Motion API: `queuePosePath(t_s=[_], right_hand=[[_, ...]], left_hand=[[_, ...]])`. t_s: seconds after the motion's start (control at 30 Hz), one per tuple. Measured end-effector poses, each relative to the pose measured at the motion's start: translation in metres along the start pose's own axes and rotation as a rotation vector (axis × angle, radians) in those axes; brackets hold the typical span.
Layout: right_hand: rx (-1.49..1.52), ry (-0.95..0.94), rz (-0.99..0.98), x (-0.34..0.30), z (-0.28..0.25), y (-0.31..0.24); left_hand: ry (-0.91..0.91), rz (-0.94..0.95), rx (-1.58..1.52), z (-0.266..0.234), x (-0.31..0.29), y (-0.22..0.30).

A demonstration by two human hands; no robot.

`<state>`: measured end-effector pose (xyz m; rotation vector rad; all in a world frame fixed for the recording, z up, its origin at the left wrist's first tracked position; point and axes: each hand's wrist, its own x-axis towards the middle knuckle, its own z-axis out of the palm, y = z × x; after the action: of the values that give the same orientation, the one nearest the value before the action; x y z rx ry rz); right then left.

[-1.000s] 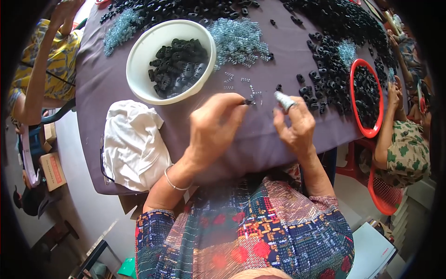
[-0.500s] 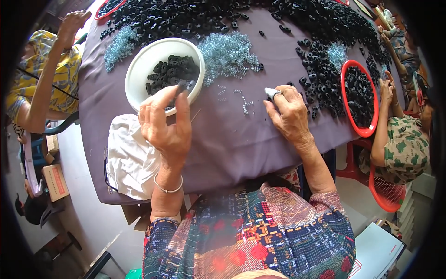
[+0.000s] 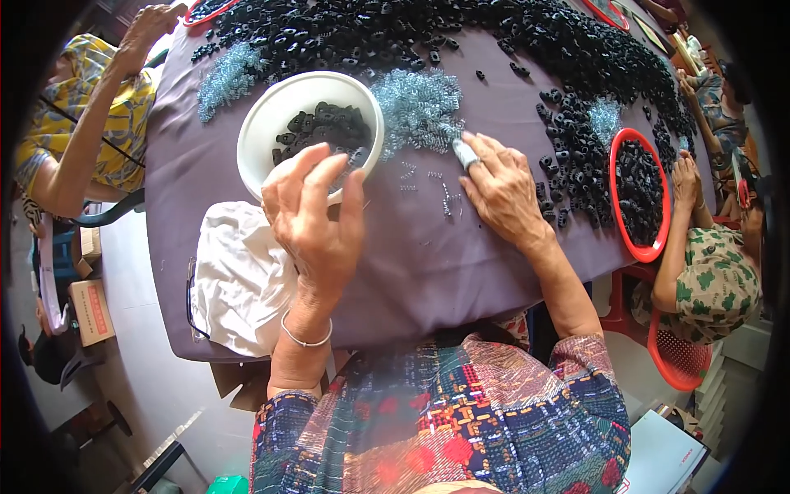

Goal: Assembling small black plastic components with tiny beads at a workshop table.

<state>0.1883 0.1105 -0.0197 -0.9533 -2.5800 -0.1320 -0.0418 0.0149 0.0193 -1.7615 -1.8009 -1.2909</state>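
Observation:
My left hand (image 3: 317, 226) is raised at the near rim of a white bowl (image 3: 252, 115), fingers bent and apart, with nothing visible between them. Small black plastic parts (image 3: 327, 128) lie in the bowl, partly hidden by the hand. At the near right edge of a pile of small metal springs (image 3: 418, 103) is my right hand (image 3: 504, 189). Its fingers reach forward with the thumb set apart, and a pale grey wrap covers one finger. The fingertips meet the pile's edge; I see no separate part in them. Several loose springs (image 3: 446, 198) lie between the hands.
Black parts (image 3: 362, 37) heap across the table's far side. A red basket (image 3: 617, 198) of them stands right. White cloth (image 3: 239, 280) lies near my left forearm. Two people sit nearby: a patterned yellow sleeve (image 3: 90, 156) left, a camouflage shirt (image 3: 712, 272) right.
My right hand has moved forward and left to the springs, its fingers stretching out. The left hand stays by the bowl, its fingers still apart. The whole view has shifted slightly.

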Motion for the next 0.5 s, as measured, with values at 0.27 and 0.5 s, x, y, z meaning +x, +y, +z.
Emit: queuePosePath(t_s=[0.27, 0.5], right_hand=[[0.161, -0.005, -0.029, -0.043, -0.023, -0.023], [0.271, 0.085, 0.031, -0.068, -0.03, -0.027]], left_hand=[[-0.3, 0.205, -0.359, 0.018, -0.028, 0.036], [-0.557, 0.157, -0.385, 0.022, -0.038, 0.04]])
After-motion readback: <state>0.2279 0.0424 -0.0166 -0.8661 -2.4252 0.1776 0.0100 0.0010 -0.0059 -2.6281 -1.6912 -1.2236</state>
